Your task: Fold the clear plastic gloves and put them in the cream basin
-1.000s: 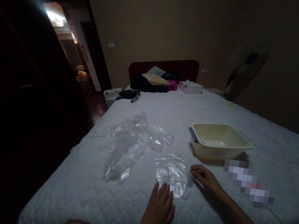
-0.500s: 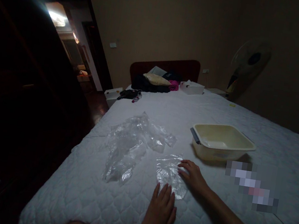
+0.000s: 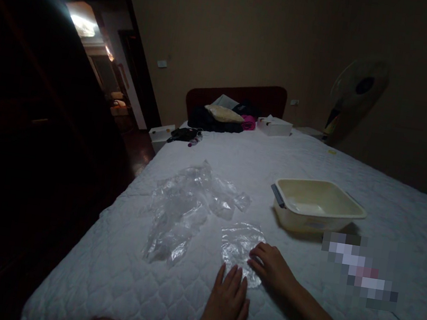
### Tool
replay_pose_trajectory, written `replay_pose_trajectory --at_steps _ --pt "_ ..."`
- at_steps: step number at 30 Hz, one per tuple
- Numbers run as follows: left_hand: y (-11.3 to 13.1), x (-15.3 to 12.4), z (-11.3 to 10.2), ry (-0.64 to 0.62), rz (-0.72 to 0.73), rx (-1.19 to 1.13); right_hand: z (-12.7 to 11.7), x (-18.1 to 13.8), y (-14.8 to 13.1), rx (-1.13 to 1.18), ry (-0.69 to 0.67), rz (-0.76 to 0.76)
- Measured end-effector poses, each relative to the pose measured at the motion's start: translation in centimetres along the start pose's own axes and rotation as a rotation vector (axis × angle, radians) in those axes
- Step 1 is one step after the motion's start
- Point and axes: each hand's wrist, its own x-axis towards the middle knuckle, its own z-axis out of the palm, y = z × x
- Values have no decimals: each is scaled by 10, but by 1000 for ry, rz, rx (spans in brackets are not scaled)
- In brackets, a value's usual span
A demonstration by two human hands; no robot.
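Note:
A small clear plastic bag [image 3: 239, 241] lies flat on the white quilted bed [image 3: 185, 295] in front of me. My left hand [image 3: 226, 303] rests palm down at the bag's near edge, fingers stretched out together. My right hand [image 3: 272, 265] lies on the bag's right side with its fingers curled down onto the plastic. A larger heap of crumpled clear plastic bags [image 3: 186, 207] sits to the left, apart from both hands.
A cream plastic basin [image 3: 317, 205] stands on the bed to the right of the bags. Clothes and a pillow [image 3: 222, 118] and a white box [image 3: 274, 126] lie by the dark headboard. A standing fan [image 3: 357, 93] is at the right; the bed's left edge drops to a dark floor.
My right hand slid left from the bag's right corner onto the bag and then nearer to me. The left hand stayed in place.

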Motion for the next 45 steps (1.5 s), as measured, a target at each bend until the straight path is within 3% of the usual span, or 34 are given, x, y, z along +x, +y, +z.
replay_pose_trajectory --at_steps 7,12,18,23,30,36,45 --pt "-1 8 -21 72 -20 -48 5 -2 4 16 -6 7" --pt "-5 7 -22 149 -111 -86 6 0 7 149 35 38" --pt "-38 6 -20 191 -211 -50 8 3 17 290 212 151" --pt "-72 34 -26 134 -459 -211 0 16 43 239 344 220" --pt "-97 78 -11 124 -604 -242 -6 42 62 180 265 171" --pt "-92 75 3 148 -641 -258 8 30 62 149 274 84" --pt "-98 68 9 161 -738 -429 10 29 74 302 268 123"
